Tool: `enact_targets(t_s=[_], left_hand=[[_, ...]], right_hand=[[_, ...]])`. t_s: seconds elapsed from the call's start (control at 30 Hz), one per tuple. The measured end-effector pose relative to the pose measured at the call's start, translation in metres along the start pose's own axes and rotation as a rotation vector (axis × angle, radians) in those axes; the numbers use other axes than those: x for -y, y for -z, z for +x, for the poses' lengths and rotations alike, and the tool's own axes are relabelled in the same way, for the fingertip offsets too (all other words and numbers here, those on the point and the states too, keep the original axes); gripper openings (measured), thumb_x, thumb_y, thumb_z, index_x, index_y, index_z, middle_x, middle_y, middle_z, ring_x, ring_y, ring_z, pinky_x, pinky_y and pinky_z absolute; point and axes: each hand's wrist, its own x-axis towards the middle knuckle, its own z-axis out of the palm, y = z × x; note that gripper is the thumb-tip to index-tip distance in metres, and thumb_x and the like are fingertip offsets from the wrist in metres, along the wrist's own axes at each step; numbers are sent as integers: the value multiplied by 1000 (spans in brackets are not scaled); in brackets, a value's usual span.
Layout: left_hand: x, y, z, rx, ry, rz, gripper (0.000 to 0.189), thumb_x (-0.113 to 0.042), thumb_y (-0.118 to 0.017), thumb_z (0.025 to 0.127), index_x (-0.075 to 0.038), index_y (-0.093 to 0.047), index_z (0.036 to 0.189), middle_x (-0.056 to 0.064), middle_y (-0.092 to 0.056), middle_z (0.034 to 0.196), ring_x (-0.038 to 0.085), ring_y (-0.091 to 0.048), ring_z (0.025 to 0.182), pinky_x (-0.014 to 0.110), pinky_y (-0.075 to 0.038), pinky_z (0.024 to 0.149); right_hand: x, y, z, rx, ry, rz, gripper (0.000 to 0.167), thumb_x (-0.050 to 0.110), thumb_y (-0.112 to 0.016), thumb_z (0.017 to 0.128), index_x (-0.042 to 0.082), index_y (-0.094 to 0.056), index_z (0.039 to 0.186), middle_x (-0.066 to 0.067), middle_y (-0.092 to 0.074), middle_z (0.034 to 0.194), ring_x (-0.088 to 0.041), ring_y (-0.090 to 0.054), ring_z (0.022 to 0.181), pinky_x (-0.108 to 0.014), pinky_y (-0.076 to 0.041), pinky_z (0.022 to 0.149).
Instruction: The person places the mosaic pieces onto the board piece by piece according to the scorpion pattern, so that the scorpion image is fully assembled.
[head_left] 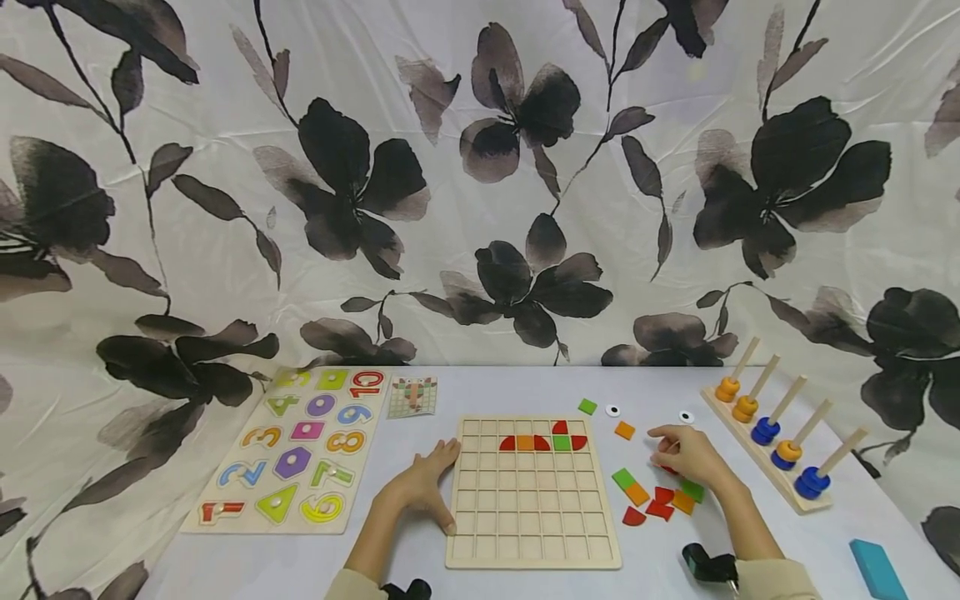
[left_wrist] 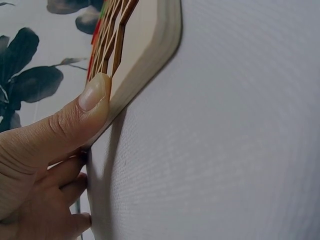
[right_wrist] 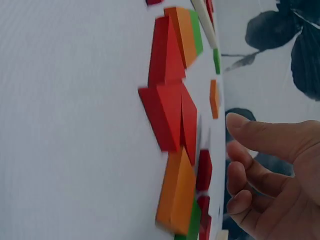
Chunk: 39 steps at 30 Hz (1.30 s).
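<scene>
A wooden grid board (head_left: 534, 563) lies in the middle of the table, with red rounded pieces, an orange square (head_left: 525, 443) and a green square (head_left: 562, 443) in its upper cells. My left hand (head_left: 423, 483) rests at the board's left edge, fingers spread, its thumb (left_wrist: 95, 95) touching the rim near a corner. My right hand (head_left: 697, 457) hovers over the loose pieces to the right, fingers loosely bent, nothing visible between them. Below it lie red pieces (right_wrist: 167, 117), an orange block (right_wrist: 177, 192) and a green piece (head_left: 692, 490).
Left stands a number-and-shape puzzle board (head_left: 337, 525), beside a small picture card (head_left: 412, 397). Two white eye discs (head_left: 612, 411) and an orange square (head_left: 624, 430) lie behind. At the right are a peg stacker (head_left: 813, 502) with rings and a blue block (head_left: 877, 569).
</scene>
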Motion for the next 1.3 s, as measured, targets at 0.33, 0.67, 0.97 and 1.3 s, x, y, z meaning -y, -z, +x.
enact_targets(t_s=[0.33, 0.67, 0.97, 1.3], left_hand=[[-1, -1, 1, 6, 14, -4, 118, -8, -91, 44, 7, -29, 143, 25, -23, 151, 41, -14, 141, 62, -4, 111], [-1, -1, 0, 7, 5, 4, 117, -8, -91, 44, 8, -30, 142, 26, -24, 150, 42, -14, 140, 63, -5, 111], [0, -1, 1, 11, 7, -7, 118, -9, -91, 44, 7, -29, 143, 25, -23, 151, 42, -14, 141, 63, -4, 111], [0, -1, 1, 6, 15, -12, 118, -9, -91, 43, 7, -30, 143, 25, -23, 151, 42, -14, 141, 63, -4, 110]], right_hand=[[13, -22, 22, -68, 57, -42, 36, 6, -67, 81, -4, -63, 115, -17, -61, 99, -23, -50, 79, -37, -50, 69], [19, -29, 47, -64, 58, -96, 26, 7, -69, 82, -7, -66, 103, -19, -64, 97, -30, -57, 86, -48, -50, 83], [18, -28, 49, -66, 7, -62, 26, 3, -67, 82, -7, -65, 106, -20, -64, 99, -30, -57, 88, -48, -50, 85], [20, -21, 17, -36, 2, -39, 36, 3, -68, 79, -6, -61, 113, -19, -60, 99, -26, -56, 83, -44, -53, 77]])
